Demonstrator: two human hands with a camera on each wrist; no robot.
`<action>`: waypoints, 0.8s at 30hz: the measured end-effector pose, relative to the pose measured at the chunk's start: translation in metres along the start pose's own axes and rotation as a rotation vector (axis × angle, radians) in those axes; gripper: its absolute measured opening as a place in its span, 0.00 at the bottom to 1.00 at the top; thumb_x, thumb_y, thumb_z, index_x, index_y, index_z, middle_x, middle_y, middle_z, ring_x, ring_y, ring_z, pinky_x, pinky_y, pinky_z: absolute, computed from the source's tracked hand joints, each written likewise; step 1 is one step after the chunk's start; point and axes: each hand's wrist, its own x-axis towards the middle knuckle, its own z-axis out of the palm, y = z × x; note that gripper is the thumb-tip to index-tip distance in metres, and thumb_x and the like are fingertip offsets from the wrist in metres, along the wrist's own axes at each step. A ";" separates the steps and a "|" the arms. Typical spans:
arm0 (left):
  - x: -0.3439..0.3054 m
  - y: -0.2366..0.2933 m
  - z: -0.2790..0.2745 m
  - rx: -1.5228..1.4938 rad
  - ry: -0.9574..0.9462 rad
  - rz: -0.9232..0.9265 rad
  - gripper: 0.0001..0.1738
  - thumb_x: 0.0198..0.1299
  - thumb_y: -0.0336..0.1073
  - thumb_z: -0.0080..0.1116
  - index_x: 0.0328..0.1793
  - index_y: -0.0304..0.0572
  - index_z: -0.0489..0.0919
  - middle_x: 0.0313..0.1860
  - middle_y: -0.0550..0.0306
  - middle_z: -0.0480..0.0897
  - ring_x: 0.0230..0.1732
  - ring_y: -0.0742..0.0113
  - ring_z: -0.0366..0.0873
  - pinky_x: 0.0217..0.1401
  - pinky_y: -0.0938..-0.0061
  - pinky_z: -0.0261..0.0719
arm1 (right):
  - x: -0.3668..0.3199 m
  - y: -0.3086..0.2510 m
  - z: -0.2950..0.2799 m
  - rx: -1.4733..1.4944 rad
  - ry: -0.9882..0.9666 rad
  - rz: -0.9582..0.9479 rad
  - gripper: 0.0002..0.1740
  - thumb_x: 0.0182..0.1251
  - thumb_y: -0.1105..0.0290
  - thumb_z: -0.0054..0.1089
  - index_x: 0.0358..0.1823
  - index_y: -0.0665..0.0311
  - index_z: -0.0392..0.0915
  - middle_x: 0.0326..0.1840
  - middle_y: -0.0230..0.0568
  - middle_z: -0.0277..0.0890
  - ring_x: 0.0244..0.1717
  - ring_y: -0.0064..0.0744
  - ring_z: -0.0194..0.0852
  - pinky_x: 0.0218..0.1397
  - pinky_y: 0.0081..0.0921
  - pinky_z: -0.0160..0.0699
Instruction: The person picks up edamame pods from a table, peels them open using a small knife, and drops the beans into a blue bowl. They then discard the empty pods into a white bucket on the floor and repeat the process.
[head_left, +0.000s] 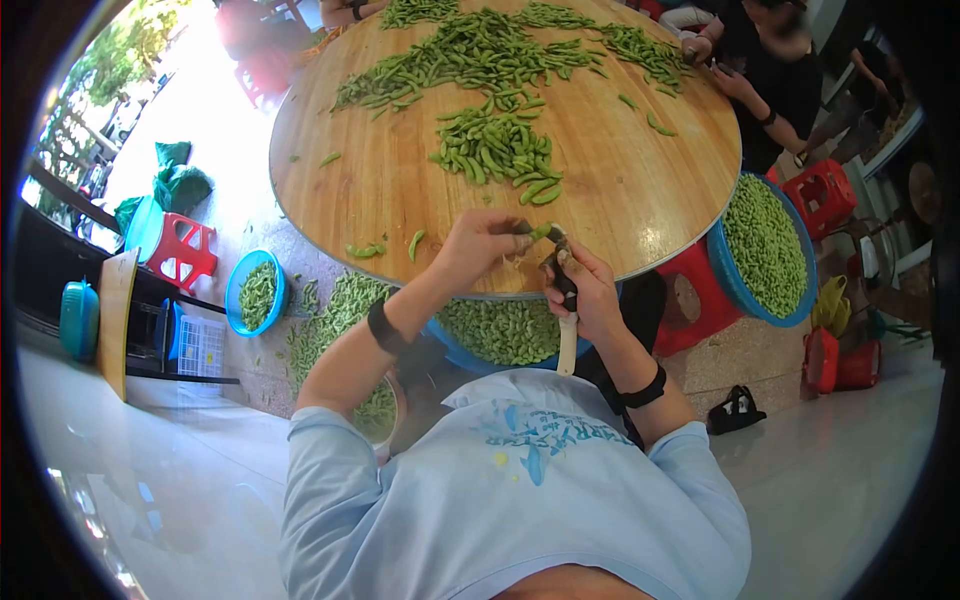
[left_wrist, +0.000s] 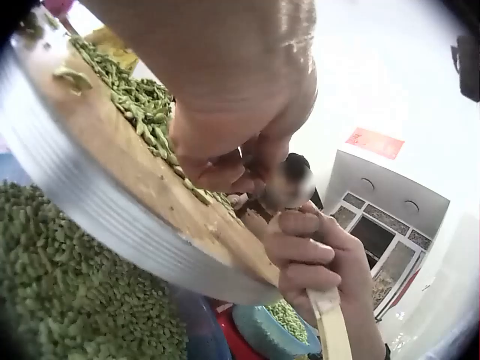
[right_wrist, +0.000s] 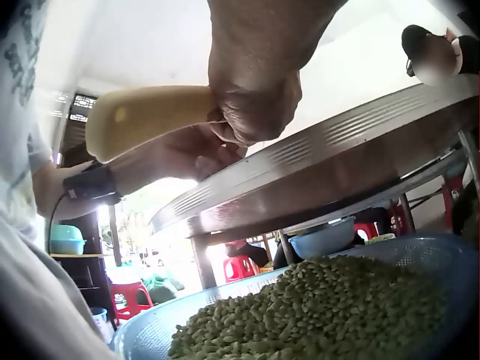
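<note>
My left hand (head_left: 480,243) pinches a green bean pod (head_left: 541,231) over the near edge of the round wooden table (head_left: 620,210). Close beside it, my right hand (head_left: 592,290) grips a tool by its cream handle (head_left: 567,345), which points back toward my body. Dark coverings show on fingers of both hands, and the tool's working end is hidden by them. In the right wrist view the handle (right_wrist: 150,120) sticks out of the fist. The left wrist view shows the fingers of the right hand (left_wrist: 311,251) wrapped around that handle.
Piles of pods (head_left: 495,150) lie on the table. Below its edge stands a blue basket of shelled beans (head_left: 500,330); another blue basin (head_left: 765,250) stands at right. A smaller blue basin (head_left: 258,292) and pods are on the floor at left. Another person (head_left: 770,80) sits across.
</note>
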 end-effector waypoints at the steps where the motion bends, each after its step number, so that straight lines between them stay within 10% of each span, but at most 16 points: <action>1: -0.007 0.002 0.003 -0.137 0.003 -0.065 0.10 0.56 0.29 0.62 0.42 0.32 0.82 0.25 0.64 0.78 0.22 0.81 0.69 0.22 0.83 0.65 | -0.001 0.000 0.001 0.052 -0.042 0.035 0.16 0.73 0.67 0.45 0.58 0.62 0.67 0.32 0.36 0.67 0.22 0.21 0.63 0.16 0.14 0.60; 15: -0.031 -0.010 0.009 -0.265 0.083 -0.047 0.09 0.56 0.25 0.60 0.43 0.37 0.83 0.26 0.69 0.77 0.24 0.83 0.68 0.25 0.86 0.63 | -0.007 0.015 0.014 0.020 -0.084 0.012 0.20 0.73 0.69 0.46 0.64 0.62 0.67 0.30 0.35 0.67 0.20 0.18 0.61 0.16 0.13 0.60; 24: -0.025 -0.021 0.004 -0.878 -0.049 -0.406 0.08 0.55 0.25 0.59 0.42 0.35 0.78 0.28 0.62 0.75 0.23 0.74 0.68 0.25 0.81 0.62 | -0.007 0.007 0.014 0.086 -0.146 0.065 0.17 0.72 0.69 0.48 0.60 0.63 0.69 0.29 0.34 0.67 0.18 0.17 0.59 0.15 0.12 0.59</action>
